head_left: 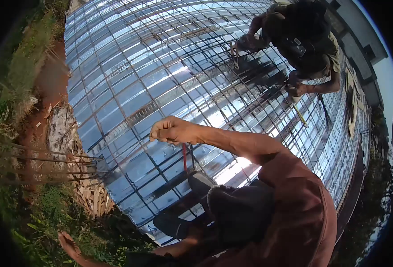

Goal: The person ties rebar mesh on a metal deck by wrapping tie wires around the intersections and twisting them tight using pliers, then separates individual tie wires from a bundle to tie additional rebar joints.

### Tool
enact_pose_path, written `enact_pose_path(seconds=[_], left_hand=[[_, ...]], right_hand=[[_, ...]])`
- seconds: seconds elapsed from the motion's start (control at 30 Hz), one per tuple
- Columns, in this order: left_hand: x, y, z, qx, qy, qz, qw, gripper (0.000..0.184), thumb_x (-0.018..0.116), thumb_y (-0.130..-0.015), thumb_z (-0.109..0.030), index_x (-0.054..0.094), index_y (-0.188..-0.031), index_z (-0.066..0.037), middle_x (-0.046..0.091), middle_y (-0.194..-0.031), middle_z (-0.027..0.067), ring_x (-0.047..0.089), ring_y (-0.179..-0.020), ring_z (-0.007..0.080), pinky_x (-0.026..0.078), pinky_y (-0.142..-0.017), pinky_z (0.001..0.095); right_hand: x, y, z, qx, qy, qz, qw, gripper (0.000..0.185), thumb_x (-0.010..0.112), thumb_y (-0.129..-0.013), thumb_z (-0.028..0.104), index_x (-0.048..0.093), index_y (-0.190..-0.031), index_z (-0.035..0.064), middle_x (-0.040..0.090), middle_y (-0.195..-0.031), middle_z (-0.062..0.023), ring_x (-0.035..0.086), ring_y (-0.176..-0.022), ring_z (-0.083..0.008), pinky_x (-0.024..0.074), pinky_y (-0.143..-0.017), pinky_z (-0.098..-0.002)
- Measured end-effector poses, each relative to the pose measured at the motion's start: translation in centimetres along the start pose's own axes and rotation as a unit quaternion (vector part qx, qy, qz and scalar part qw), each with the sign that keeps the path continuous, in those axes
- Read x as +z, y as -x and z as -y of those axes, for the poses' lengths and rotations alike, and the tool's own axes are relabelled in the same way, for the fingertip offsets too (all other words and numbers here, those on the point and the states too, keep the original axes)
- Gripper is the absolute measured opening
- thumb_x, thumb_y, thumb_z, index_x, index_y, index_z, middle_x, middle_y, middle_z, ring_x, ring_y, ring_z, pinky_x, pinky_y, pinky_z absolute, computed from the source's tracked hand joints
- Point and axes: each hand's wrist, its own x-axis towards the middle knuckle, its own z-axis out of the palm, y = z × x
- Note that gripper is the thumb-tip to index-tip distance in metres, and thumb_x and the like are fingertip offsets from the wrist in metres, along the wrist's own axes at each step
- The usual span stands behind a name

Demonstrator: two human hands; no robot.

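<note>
My right hand [164,129] reaches out over a grid of steel rebar [156,167] laid above shiny corrugated metal decking [138,91]. Its fingers are curled together; whatever they hold, if anything, is too small to make out. Below its wrist, a narrow red strip [185,156] hangs close to the bars. At the lower left, my left hand [70,245] is away from the grid, in front of green plants, with its fingers stretched out and nothing visible in them. My dark shoe [201,183] rests on the grid.
A co-worker [305,44] bends over the bars at upper right, with a yellow strip [301,116] near one hand. The decking ends along the left, above soil and scrap wood [91,196]. Rebar ends [67,167] stick out past that edge. A building [356,44] stands behind.
</note>
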Motion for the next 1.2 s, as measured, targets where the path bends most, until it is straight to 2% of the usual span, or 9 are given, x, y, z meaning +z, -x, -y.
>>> enact_pose_path(seconds=[0.13, 0.27, 0.5, 0.57, 0.73, 0.8, 0.93, 1.13, 1.2], left_hand=[[0.0, -1.2, 0.4, 0.063, -0.099, -0.035, 0.992, 0.037, 0.054, -0.093, -0.035, 0.059, -0.108, -0.001, 0.063, -0.070, 0.0060, 0.030, -0.027, 0.0099, 0.032, -0.027, 0.0255], [-1.7, -1.9, -1.1, 0.024, -0.139, 0.091, 0.986, 0.032, 0.053, -0.094, -0.030, 0.060, -0.108, -0.002, 0.065, -0.084, 0.0070, 0.050, -0.058, 0.0116, 0.047, -0.050, 0.0264], [-6.7, -6.1, 1.8, -0.066, -0.042, 0.229, 0.970, 0.037, 0.048, -0.096, -0.033, 0.055, -0.115, -0.002, 0.066, -0.101, 0.0091, 0.062, -0.071, 0.0113, 0.053, -0.048, 0.0306], [1.3, -0.8, 1.5, 0.041, -0.023, -0.044, 0.998, 0.039, 0.043, -0.098, -0.033, 0.065, -0.094, -0.002, 0.065, -0.065, 0.0101, 0.024, -0.023, 0.0117, 0.026, -0.023, 0.0280], [6.2, 2.1, -0.7, 0.073, 0.086, -0.092, 0.989, 0.035, 0.048, -0.097, -0.031, 0.065, -0.083, -0.003, 0.065, -0.064, 0.0078, 0.031, -0.024, 0.0096, 0.025, -0.021, 0.0253], [-0.1, -1.9, 0.8, 0.097, 0.015, -0.001, 0.995, 0.034, 0.050, -0.096, -0.032, 0.064, -0.081, -0.004, 0.065, -0.064, 0.0068, 0.033, -0.024, 0.0096, 0.024, -0.020, 0.0256], [-0.6, -0.8, 1.8, 0.040, -0.011, 0.064, 0.997, 0.030, 0.055, -0.093, -0.030, 0.063, -0.080, -0.004, 0.065, -0.064, 0.0056, 0.044, -0.032, 0.0092, 0.033, -0.024, 0.0243], [-1.0, -3.3, 4.2, 0.041, 0.026, -0.093, 0.994, 0.022, 0.061, -0.090, -0.023, 0.062, -0.082, -0.002, 0.065, -0.069, 0.0063, 0.059, -0.052, 0.0102, 0.048, -0.041, 0.0225], [-0.7, -2.9, 3.9, 0.027, 0.008, -0.031, 0.999, 0.019, 0.061, -0.090, -0.021, 0.061, -0.084, -0.002, 0.065, -0.072, 0.0067, 0.061, -0.058, 0.0112, 0.052, -0.046, 0.0230]], right_hand=[[0.7, 2.2, -7.2, -0.180, 0.559, 0.116, 0.801, 0.013, 0.054, -0.087, 0.012, 0.061, -0.089, 0.0015, 0.051, -0.064, 0.0003, 0.048, -0.059, -0.0120, 0.0397, -0.053, -0.0308], [3.8, 5.3, -3.4, -0.011, 0.069, 0.524, 0.849, 0.018, 0.056, -0.089, 0.017, 0.063, -0.094, 0.0018, 0.050, -0.064, -0.0005, 0.048, -0.061, -0.0114, 0.0394, -0.054, -0.0304], [-1.4, 3.4, 0.5, 0.025, -0.141, 0.120, 0.982, 0.012, 0.059, -0.084, 0.012, 0.061, -0.091, 0.0021, 0.049, -0.064, -0.0019, 0.046, -0.058, -0.0117, 0.0378, -0.052, -0.0310], [-2.1, 1.2, -3.1, -0.178, 0.244, 0.000, 0.953, 0.009, 0.059, -0.077, 0.006, 0.057, -0.085, 0.0045, 0.050, -0.063, -0.0050, 0.049, -0.052, -0.0161, 0.0362, -0.047, -0.0337], [0.9, 5.3, -6.4, -0.136, 0.498, 0.330, 0.791, 0.018, 0.053, -0.086, 0.015, 0.054, -0.074, 0.0019, 0.055, -0.063, -0.0126, 0.056, -0.059, -0.0281, 0.0423, -0.055, -0.0366], [1.9, 5.4, -2.8, 0.028, 0.149, 0.551, 0.821, 0.024, 0.052, -0.092, 0.019, 0.055, -0.079, 0.0001, 0.056, -0.072, -0.0078, 0.052, -0.065, -0.0175, 0.0407, -0.059, -0.0320], [-1.4, 5.3, 1.8, 0.080, -0.188, 0.288, 0.935, 0.028, 0.057, -0.093, 0.026, 0.059, -0.089, -0.0014, 0.048, -0.068, -0.0003, 0.041, -0.060, -0.0063, 0.0322, -0.054, -0.0232], [-2.1, 3.4, -1.3, 0.039, 0.472, 0.120, 0.872, 0.019, 0.054, -0.093, 0.020, 0.062, -0.094, 0.0024, 0.063, -0.079, -0.0067, 0.054, -0.069, -0.0134, 0.0452, -0.062, -0.0299], [-3.1, 5.9, -11.8, 0.314, -0.217, 0.293, 0.877, 0.022, 0.052, -0.093, 0.018, 0.062, -0.101, -0.0007, 0.065, -0.089, -0.0084, 0.057, -0.078, -0.0144, 0.0461, -0.068, -0.0310]])
